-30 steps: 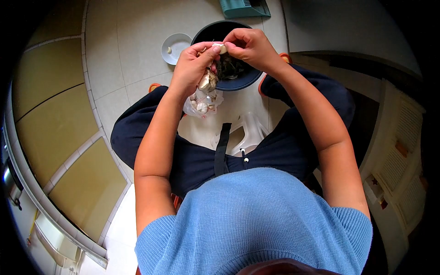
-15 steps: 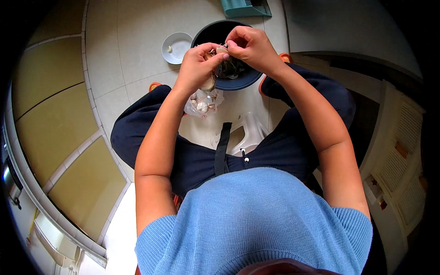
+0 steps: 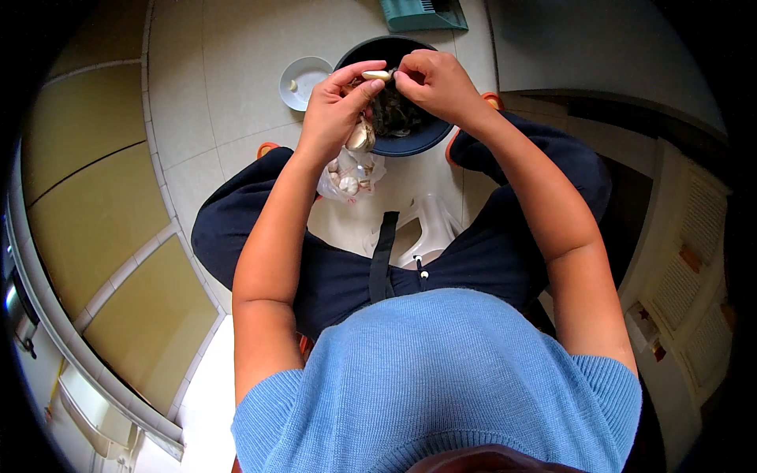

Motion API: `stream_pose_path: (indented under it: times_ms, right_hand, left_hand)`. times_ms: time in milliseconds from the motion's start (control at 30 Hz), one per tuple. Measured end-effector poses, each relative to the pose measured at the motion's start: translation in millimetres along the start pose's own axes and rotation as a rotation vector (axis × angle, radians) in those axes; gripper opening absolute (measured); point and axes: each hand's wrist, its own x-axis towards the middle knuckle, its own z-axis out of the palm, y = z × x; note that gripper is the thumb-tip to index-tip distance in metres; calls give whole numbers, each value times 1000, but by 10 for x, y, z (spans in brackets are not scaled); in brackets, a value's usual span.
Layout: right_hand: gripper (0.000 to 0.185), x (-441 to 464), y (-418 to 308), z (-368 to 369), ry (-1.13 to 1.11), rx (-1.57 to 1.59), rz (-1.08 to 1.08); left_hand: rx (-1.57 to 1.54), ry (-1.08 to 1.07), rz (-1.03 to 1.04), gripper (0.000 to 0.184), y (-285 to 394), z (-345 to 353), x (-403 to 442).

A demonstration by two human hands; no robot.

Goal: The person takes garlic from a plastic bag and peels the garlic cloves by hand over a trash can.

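My left hand (image 3: 339, 106) pinches a pale garlic clove (image 3: 376, 75) between thumb and forefinger, and a partly opened garlic bulb (image 3: 360, 137) hangs beneath the same palm. My right hand (image 3: 432, 79) is closed at the clove's right end, its fingertips pressed together on something too small to make out. Below both hands is a dark round bin (image 3: 410, 146) with dry skins (image 3: 394, 117) inside. To the left, a white bowl (image 3: 306, 69) has one clove in it. A clear plastic bag (image 3: 347, 177) with several garlic bulbs lies under my left hand.
A teal dustpan (image 3: 426, 16) lies on the tiled floor beyond the bin. Between my legs is a pale plastic stool (image 3: 430, 225). Tan cabinet doors (image 3: 95, 181) line the left side, and a printed box or panel (image 3: 682, 260) is at the right.
The clove now shows more of its smooth pale side and lies level in my left fingers. My right fingertips have shifted slightly right and down. The bulb under my left palm shows more.
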Motion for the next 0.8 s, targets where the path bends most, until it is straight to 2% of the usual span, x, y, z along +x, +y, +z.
stream_pose_path:
  times_ms: [233, 367, 433, 800]
  right_hand:
    - [9, 32, -150, -48, 32, 281, -51]
    - [10, 25, -84, -36, -10, 272, -99]
    - [9, 25, -70, -20, -13, 358, -52]
    - [6, -16, -125, 4, 11, 375, 0]
  left_hand:
    - [-11, 16, -2, 32, 1, -17, 0]
    - [-108, 0, -45, 33, -1, -38, 7]
    - [-103, -11, -41, 34, 9, -24, 3]
    - [-125, -64, -61, 36, -36, -21, 0]
